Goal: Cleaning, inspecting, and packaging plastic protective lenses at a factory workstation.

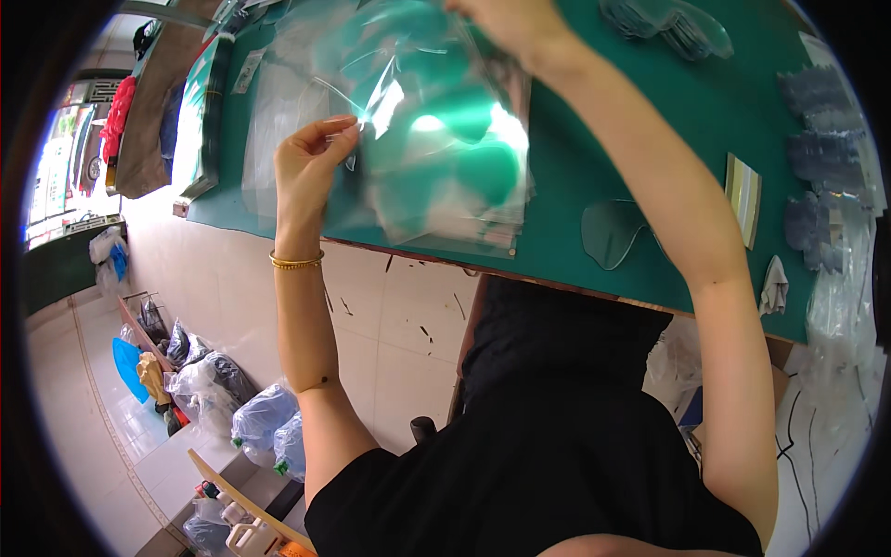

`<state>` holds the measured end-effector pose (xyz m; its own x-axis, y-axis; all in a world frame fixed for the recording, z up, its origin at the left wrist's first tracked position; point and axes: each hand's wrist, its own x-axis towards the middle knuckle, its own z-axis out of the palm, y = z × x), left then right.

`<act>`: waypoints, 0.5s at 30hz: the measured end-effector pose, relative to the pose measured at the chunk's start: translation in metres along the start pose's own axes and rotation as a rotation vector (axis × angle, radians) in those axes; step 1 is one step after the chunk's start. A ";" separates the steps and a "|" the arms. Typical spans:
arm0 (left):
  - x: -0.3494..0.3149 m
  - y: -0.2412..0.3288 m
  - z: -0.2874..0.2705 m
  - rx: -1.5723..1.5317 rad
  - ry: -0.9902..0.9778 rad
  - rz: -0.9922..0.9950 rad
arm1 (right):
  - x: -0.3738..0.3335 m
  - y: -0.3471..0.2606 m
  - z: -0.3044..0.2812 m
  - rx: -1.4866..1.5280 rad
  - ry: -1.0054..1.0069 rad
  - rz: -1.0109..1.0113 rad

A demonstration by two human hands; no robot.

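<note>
With your left hand and right hand both pinching the clear, glossy plastic bag, it may slip because the film looks slick.

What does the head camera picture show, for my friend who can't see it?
A person's two hands, left hand and right hand, hold up a clear plastic bag above a stack of bags on a green table. A clear lens lies nearby.
</note>
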<state>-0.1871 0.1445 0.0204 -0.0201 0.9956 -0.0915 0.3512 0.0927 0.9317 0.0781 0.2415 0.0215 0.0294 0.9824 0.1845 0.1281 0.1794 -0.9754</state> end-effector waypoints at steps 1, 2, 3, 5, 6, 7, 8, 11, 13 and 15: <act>0.002 -0.002 0.001 -0.007 -0.014 0.004 | 0.003 -0.001 -0.025 0.123 0.088 0.049; 0.002 -0.007 -0.003 0.121 0.019 0.029 | 0.006 0.000 -0.040 0.144 0.170 -0.030; 0.001 -0.012 -0.003 0.246 0.049 0.053 | 0.009 0.003 -0.052 0.161 0.255 -0.107; -0.012 -0.005 0.001 0.780 0.409 0.420 | -0.020 -0.042 -0.061 -0.166 0.346 -0.360; -0.019 0.009 0.003 0.588 0.430 0.521 | -0.034 -0.055 -0.059 -0.152 0.354 -0.580; -0.032 0.029 0.017 0.121 0.299 0.432 | -0.048 -0.063 -0.057 -0.145 0.359 -0.793; -0.046 0.048 0.028 -0.145 0.166 0.339 | -0.070 -0.080 -0.061 -0.237 0.246 -0.960; -0.076 0.072 0.074 -1.059 -0.348 0.105 | -0.126 -0.099 -0.072 -0.435 0.082 -1.105; -0.095 0.089 0.100 -1.172 -0.291 -0.117 | -0.153 -0.099 -0.079 -0.623 -0.007 -1.129; -0.100 0.083 0.119 -1.099 -0.291 -0.114 | -0.173 -0.092 -0.086 -0.801 -0.104 -1.146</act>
<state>-0.0449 0.0506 0.0653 0.2682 0.9532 -0.1395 -0.6512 0.2861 0.7029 0.1460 0.0509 0.0901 -0.5433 0.3181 0.7770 0.5553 0.8303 0.0484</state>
